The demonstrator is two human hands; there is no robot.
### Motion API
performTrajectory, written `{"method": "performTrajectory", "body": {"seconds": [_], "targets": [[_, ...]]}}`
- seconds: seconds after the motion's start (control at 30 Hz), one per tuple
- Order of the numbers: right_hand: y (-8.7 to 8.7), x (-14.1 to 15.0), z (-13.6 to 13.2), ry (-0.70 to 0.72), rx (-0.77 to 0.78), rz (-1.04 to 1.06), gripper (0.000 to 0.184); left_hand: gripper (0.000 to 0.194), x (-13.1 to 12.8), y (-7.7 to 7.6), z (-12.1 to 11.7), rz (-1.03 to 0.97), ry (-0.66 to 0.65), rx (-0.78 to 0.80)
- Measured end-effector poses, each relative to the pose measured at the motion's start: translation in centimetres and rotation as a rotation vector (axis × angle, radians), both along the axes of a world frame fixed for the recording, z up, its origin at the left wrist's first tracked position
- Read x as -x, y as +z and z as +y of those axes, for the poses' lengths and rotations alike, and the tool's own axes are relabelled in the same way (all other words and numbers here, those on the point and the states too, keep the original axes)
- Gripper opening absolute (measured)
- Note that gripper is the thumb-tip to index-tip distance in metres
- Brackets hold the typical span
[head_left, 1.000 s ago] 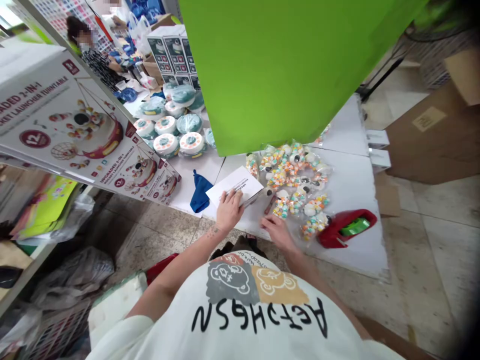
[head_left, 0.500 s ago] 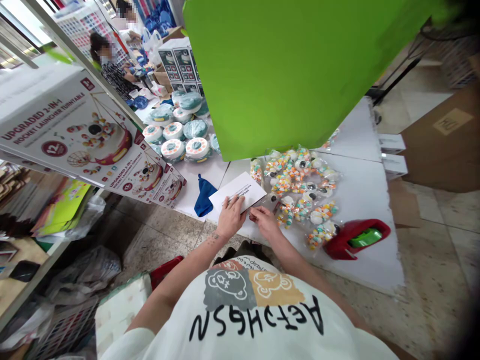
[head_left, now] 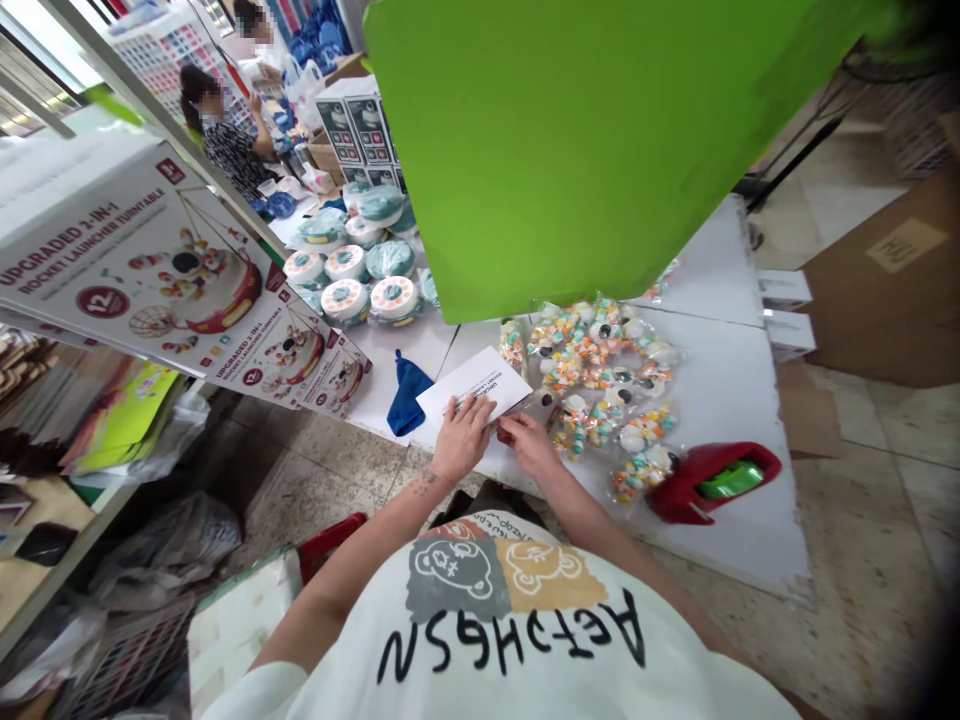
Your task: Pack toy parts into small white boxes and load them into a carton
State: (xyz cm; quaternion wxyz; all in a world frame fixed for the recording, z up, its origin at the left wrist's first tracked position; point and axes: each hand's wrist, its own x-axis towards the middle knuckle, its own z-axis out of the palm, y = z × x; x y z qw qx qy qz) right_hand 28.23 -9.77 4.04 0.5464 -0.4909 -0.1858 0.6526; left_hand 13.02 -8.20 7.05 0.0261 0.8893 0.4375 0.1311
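Observation:
A slim white printed carton (head_left: 471, 378) lies at an angle near the front edge of the white table. My left hand (head_left: 465, 432) rests on its top, with the fingers stretched out and lying flat across the print. At the carton's near right end, my right hand (head_left: 526, 440) is closed in a pinch on the end flap; the fingertips partly cover that spot. Just left of the carton is a blue cloth-like pouch (head_left: 409, 393). Bagged toy parts in white, orange and teal (head_left: 592, 360) crowd the table on its right.
A red tape dispenser (head_left: 712, 482) stands at the front right. A large green panel (head_left: 585, 150) rises behind the bags. Round white-and-teal toy bases (head_left: 346, 299) sit at the back left, beyond stacked printed boxes (head_left: 187, 260). Other people (head_left: 225, 140) work far left.
My left hand and the carton have barely shifted. My right hand stays at the carton's end with only a slight finger movement. A person in the background has raised an arm.

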Motion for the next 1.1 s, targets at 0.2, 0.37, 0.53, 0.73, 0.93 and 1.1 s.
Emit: {"method": "performTrajectory", "body": {"seconds": [0.2, 0.37, 0.53, 0.73, 0.93, 1.1], "targets": [[0.0, -0.1, 0.1, 0.015, 0.001, -0.045, 0.041, 0.042, 0.2, -0.4, 0.1, 0.063, -0.039, -0.06], [-0.1, -0.3, -0.1, 0.039, -0.036, -0.151, 0.047, 0.037, 0.2, -0.7, 0.2, -0.011, -0.023, -0.058], [-0.9, -0.6, -0.1, 0.065, -0.073, -0.345, 0.049, 0.042, 0.3, -0.8, 0.3, -0.027, -0.024, 0.002], [-3.2, -0.9, 0.3, 0.096, -0.079, -0.559, 0.045, 0.051, 0.2, -0.7, 0.4, -0.028, -0.042, 0.068], [-6.0, -3.0, -0.4, 0.081, -0.069, -0.7, 0.035, 0.047, 2.3, -0.1, -0.1, -0.339, 0.038, 0.13], [-6.8, -5.8, -0.6, -0.021, -0.051, -0.741, 0.041, 0.062, 7.5, -3.5, 0.6, -0.709, 0.656, 0.19]]}}
